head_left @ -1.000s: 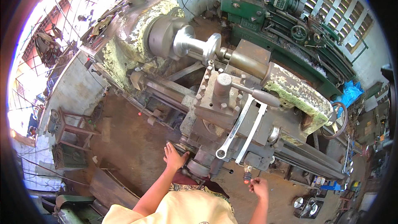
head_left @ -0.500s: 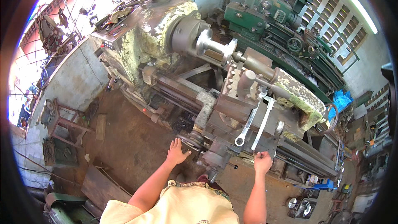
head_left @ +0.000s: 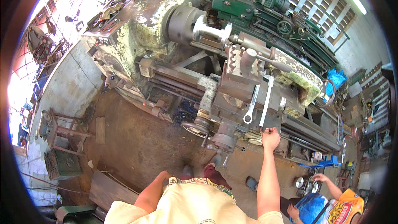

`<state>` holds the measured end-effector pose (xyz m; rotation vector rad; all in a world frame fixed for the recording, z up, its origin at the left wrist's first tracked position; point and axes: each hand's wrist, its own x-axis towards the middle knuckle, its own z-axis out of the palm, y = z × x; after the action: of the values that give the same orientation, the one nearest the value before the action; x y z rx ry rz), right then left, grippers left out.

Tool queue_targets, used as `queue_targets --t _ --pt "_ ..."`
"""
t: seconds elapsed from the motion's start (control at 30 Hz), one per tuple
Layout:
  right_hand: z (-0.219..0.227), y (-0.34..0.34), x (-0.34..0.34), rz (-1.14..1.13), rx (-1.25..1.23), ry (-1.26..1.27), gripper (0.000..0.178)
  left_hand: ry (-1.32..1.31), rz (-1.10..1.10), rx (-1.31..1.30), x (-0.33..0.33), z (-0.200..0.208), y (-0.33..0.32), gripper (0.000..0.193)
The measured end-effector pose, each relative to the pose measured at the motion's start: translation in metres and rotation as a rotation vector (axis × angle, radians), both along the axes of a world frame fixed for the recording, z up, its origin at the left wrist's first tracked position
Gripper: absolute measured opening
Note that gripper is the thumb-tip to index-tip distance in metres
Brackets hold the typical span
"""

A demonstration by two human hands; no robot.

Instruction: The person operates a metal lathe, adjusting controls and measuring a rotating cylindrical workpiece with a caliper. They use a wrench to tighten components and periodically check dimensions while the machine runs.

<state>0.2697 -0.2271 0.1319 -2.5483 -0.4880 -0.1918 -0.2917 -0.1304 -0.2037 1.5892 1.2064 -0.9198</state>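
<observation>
My right hand (head_left: 271, 138) is closed at the front edge of the lathe carriage (head_left: 236, 118). Its fingers pinch something too small to make out, close to the lower end of a long, flat silver tool (head_left: 266, 101). Beside that tool lies a ring-ended wrench (head_left: 251, 108), also on the carriage. My left hand (head_left: 166, 175) is drawn back at my waist, its fingers hidden by the shirt. A shiny, flanged metal workpiece (head_left: 212, 31) sits between the lathe chuck (head_left: 182, 24) and the tailstock (head_left: 286, 60). The handwheel (head_left: 195, 129) stands at the carriage's left front.
Behind stands a green lathe (head_left: 248, 14). At lower right, a co-worker in an orange and blue shirt (head_left: 331, 207) reaches toward round metal parts. A rusty stand (head_left: 68, 130) and a wooden board (head_left: 100, 130) are at left. Blue plastic (head_left: 336, 79) lies by the tailstock wheel.
My left hand has pulled back from near the handwheel to my waist. My right hand has moved forward along the carriage edge. A co-worker has come into view at lower right.
</observation>
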Motion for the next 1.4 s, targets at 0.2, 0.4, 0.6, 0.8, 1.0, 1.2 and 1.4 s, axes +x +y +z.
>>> queue_targets --t 0.2,0.4,0.6,0.8,1.0,1.2,1.4 --pt "-0.002 -0.002 0.002 0.005 0.093 0.031 0.019 -0.047 0.291 0.113 -0.014 0.018 -0.001 0.066" --pt "-0.006 -0.003 0.005 -0.021 0.110 0.030 0.019 -0.033 0.339 0.018 -0.010 0.013 0.000 0.077" --pt "-0.006 -0.003 0.006 -0.009 0.116 0.019 0.018 -0.075 0.237 0.180 0.030 0.055 0.009 0.077" --pt "-0.004 -0.001 0.007 -0.001 0.141 0.020 0.017 -0.406 0.445 0.582 0.128 0.160 0.052 0.079" --pt "-0.009 0.000 0.014 0.002 0.168 0.049 0.017 -0.644 0.506 0.746 0.220 0.242 0.100 0.090" --pt "-0.007 0.000 0.013 -0.002 0.168 0.053 0.018 -0.434 0.353 0.681 0.265 0.250 0.109 0.107" --pt "-0.007 -0.002 0.016 -0.010 0.202 0.123 0.018 -0.506 0.380 0.662 0.262 0.240 0.106 0.115"
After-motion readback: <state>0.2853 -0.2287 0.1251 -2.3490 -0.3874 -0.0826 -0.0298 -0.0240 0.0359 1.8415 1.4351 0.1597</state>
